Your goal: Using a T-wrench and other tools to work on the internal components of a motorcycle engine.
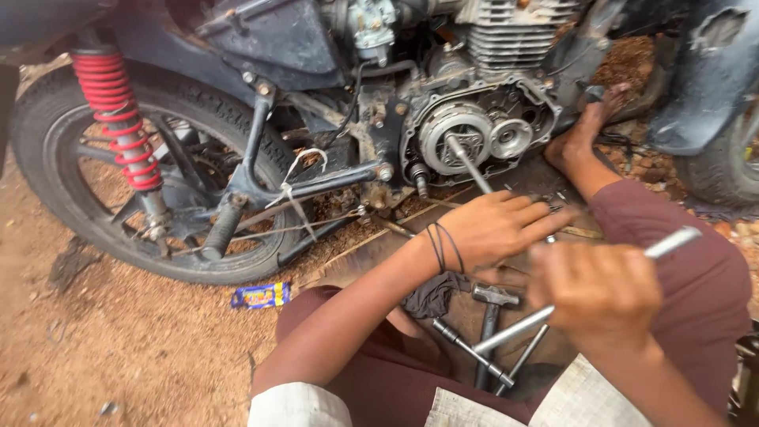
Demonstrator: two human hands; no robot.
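I sit on the ground beside a motorcycle whose engine side cover is off, so the round clutch assembly [458,136] shows. My left hand [494,229], with black threads on the wrist, is closed around a long metal wrench shaft [468,162]. The shaft's tip sits at the clutch centre. My right hand [594,289] grips a slim silver metal rod [672,241] that slants from lower left to upper right, blurred by motion. My bare foot [583,130] rests next to the engine.
A hammer [494,297], a T-shaped wrench [473,352] and a dark rag [433,296] lie between my legs. The rear wheel [47,158] and red shock spring [118,119] stand at left. A blue wrapper [261,295] lies on the reddish dirt.
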